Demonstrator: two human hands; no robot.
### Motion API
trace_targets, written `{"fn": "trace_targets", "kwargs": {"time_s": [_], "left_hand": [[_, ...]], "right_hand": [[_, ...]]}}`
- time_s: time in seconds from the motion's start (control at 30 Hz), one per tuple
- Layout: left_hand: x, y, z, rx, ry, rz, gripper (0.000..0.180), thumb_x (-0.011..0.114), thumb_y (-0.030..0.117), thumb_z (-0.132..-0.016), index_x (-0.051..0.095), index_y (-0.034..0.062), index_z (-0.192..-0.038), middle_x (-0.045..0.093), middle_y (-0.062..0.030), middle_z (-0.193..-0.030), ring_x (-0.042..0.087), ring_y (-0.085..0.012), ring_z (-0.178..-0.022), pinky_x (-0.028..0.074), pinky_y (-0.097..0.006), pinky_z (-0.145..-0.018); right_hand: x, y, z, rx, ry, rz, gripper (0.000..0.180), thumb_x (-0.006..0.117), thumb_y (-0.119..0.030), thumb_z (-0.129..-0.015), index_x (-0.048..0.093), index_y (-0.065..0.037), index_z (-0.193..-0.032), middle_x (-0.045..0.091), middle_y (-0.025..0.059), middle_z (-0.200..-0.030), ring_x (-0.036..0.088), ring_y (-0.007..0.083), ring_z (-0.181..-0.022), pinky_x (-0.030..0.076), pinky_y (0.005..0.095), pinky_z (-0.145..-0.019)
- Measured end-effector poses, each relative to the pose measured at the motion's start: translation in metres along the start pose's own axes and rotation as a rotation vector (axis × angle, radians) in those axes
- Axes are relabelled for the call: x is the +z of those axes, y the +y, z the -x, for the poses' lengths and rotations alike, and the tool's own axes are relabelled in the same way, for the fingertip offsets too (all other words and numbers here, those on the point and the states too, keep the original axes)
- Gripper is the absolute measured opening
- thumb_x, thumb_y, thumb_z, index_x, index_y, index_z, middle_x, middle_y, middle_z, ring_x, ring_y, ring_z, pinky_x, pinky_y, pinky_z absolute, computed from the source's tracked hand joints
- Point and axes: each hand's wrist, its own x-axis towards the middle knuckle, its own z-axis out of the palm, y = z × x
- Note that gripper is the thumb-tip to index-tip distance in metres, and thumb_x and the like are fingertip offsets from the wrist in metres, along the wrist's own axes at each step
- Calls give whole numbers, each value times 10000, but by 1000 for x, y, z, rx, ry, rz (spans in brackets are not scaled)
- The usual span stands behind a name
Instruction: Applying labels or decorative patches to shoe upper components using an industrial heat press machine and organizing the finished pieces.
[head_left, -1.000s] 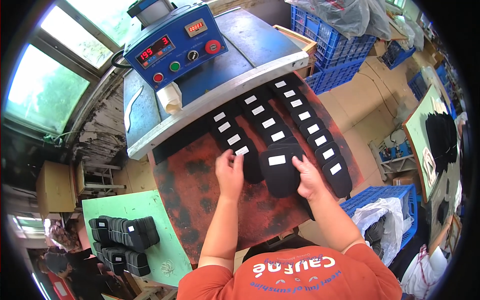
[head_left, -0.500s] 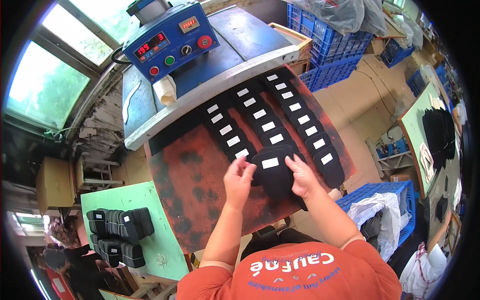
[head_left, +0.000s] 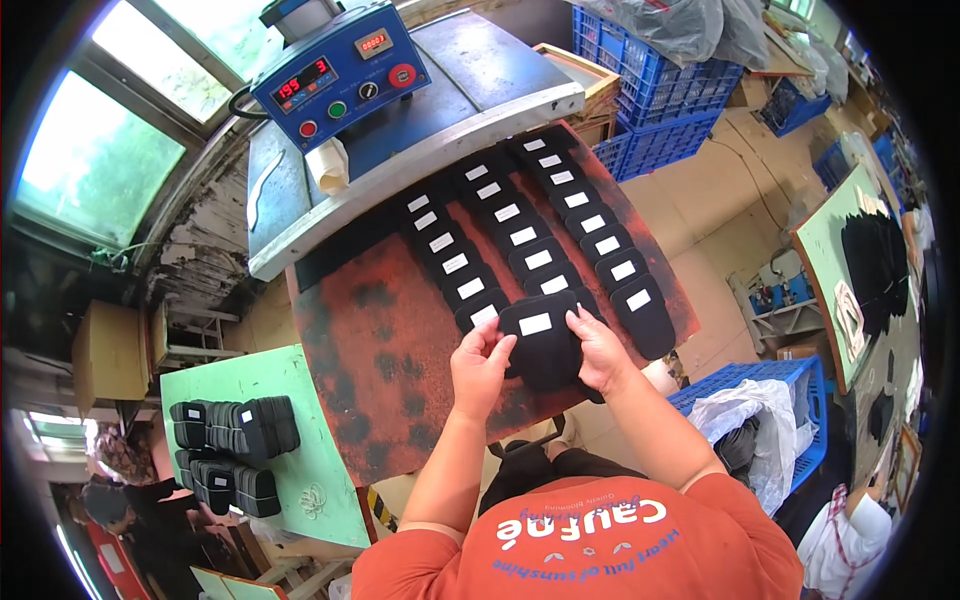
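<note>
Blue crate (head_left: 815, 438), near right: pale bag (head_left: 782, 412), dark pieces (head_left: 738, 447) inside.
My right hand (head_left: 602, 358) pinches black pads (head_left: 541, 358); left hand (head_left: 480, 372) nearly closed, can't tell its hold.

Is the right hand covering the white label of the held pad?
No, the right hand holds the black pad, leaving its white label visible.

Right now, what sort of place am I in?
Probably a factory workshop: there's a blue control box on a machine, rows of black pads on a reddish worktop, and stacked blue crates.
</note>
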Motion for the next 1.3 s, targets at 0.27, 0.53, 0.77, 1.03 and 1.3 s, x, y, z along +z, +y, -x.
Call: {"fn": "trace_targets", "kwargs": {"time_s": [0.27,0.53,0.77,1.03,1.3], "left_hand": [[-39,-36,10,-174,173,-25,236,611,28,-819,561,-28,-1043,598,-31,-839,515,-57,-600,445,-191,-529],[-4,-7,41,-63,34,-39,313,630,26,-801,521,-26,-1089,554,-23,-787,519,-58,-591,464,-200,-488],[-27,-37,39,-100,114,-260,274,605,18,-808,519,-44,-1061,584,-43,-738,534,-83,-539,443,-207,-460],[-95,-16,36,326,270,-524,320,650,65,-765,520,-39,-1039,549,-124,-850,553,-180,-712,466,-288,-602],[-384,30,53,-98,1053,-1417,681,765,364,-625,487,71,-1174,463,-146,-1207,448,-345,-1076,369,-436,-910]], "right_hand": [[-10,-27,22,-82,-5,57,307,427,-172,-942,460,-16,-1204,567,93,-1131,576,212,-990,459,330,-881],[3,24,33,36,-44,311,336,451,-150,-931,431,-39,-1247,534,76,-1152,528,148,-1033,425,300,-894],[13,29,48,-80,59,799,468,524,-144,-882,361,-38,-1308,444,123,-1220,456,186,-1093,384,304,-937],[36,44,52,-301,-10,925,439,559,-88,-819,440,-40,-1240,470,127,-1239,465,221,-1137,393,339,-933],[105,113,30,-131,-136,854,286,521,-19,-847,491,-34,-1131,512,30,-1070,487,116,-1015,374,245,-900]]}}
